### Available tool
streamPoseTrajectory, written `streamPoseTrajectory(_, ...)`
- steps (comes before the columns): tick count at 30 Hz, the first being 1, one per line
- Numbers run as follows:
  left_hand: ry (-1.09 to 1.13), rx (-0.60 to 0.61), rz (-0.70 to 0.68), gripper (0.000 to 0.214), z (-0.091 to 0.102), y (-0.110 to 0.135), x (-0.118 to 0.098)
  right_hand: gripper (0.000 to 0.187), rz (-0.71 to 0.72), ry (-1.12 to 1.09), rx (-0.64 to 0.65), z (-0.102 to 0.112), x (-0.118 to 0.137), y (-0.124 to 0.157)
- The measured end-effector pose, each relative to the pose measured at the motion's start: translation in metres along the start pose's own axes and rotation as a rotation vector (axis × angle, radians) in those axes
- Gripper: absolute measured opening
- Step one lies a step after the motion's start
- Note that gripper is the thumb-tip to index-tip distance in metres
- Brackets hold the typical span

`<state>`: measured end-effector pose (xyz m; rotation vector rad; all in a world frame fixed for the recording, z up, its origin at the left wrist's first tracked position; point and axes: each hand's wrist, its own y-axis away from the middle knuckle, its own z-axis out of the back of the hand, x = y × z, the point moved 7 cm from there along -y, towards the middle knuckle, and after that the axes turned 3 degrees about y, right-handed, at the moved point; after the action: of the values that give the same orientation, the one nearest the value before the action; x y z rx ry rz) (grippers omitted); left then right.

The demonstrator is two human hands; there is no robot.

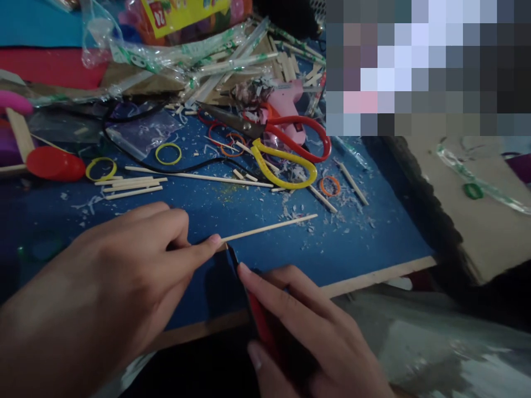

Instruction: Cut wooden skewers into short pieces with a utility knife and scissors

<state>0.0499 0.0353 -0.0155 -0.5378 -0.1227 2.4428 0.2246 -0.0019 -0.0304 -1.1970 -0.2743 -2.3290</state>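
Note:
A thin wooden stick [269, 228] lies slanted over the blue tabletop [373, 232], its near end under the index fingertip of my left hand [141, 260]. That hand's other fingers are curled in, pinning the stick. Low in the view, my right hand [311, 326] is wrapped around a red and black utility knife [259, 315]. The dark blade of the knife points up and left, touching or very close to the stick beside my left fingertip. Part of the knife's handle is hidden by my right fingers.
Scissors [286, 149] with red and yellow handles lie beyond the stick, by a pink glue gun [290, 105]. Short cut sticks [135, 185], rubber bands [168, 153], shavings and a black cord surround them. Plastic wrappers crowd the back; cardboard [477, 221] is at right.

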Motion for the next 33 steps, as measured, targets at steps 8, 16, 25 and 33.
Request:
streamPoseTrajectory(8,-0.003,0.033,-0.059,0.029,-0.001,-0.003,-0.004,0.060,0.028,0.062,-0.067,0.000,0.005,-0.006)
streamPoseTrajectory(16,-0.003,0.004,-0.077,0.023,0.000,-0.005,-0.007,0.059,0.028,0.063,-0.062,0.002,0.007,-0.006)
streamPoseTrajectory(25,-0.002,0.025,-0.078,0.024,0.003,-0.007,-0.007,0.064,-0.038,-0.046,0.005,0.001,0.001,-0.003)
streamPoseTrajectory(33,-0.021,0.032,-0.097,0.029,0.002,-0.011,-0.010,0.064,-0.027,-0.091,-0.029,0.002,0.000,-0.004)
